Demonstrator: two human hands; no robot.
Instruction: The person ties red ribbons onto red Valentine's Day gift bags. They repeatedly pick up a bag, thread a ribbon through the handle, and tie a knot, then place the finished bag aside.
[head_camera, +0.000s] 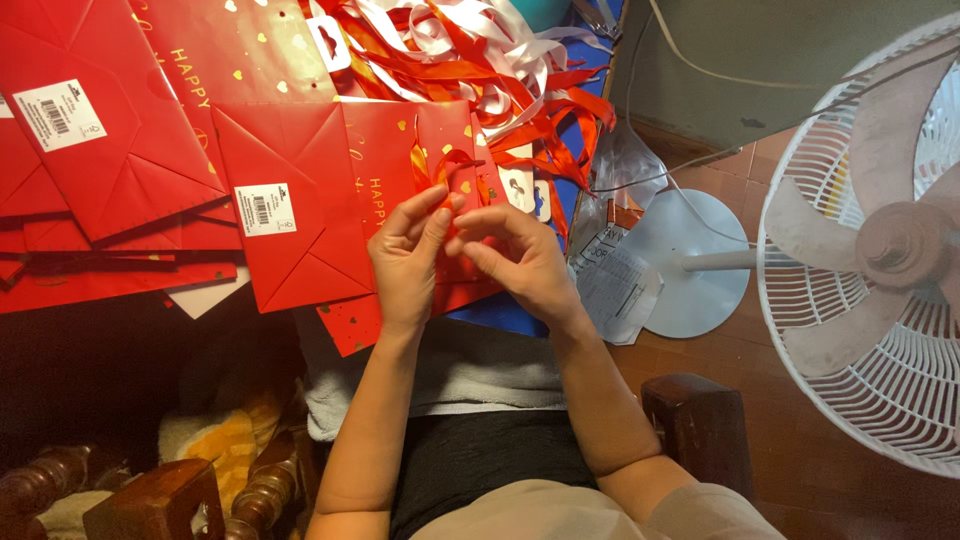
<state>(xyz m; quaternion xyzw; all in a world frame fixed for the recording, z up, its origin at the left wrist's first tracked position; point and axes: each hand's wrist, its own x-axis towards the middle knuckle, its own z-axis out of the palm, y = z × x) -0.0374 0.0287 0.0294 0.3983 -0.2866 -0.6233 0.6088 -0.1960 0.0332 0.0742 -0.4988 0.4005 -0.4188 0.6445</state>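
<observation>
Both hands (465, 255) pinch glossy orange ribbon (450, 165) over flat red paper bag (340, 200).

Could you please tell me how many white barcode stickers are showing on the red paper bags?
2: one white barcode sticker on the far-left flat red paper bag, another on the bag left of the hands. Others may be hidden.

Orange-red satin ribbon (447, 165), looped, pinched upright above a flat red gift bag (385, 170) with gold hearts

The gift bags (300, 180) are bright red, sprinkled with small gold hearts and gold lettering — the ribbons (480, 70) run orange-red and white — the fan (880, 250) is white.
</observation>
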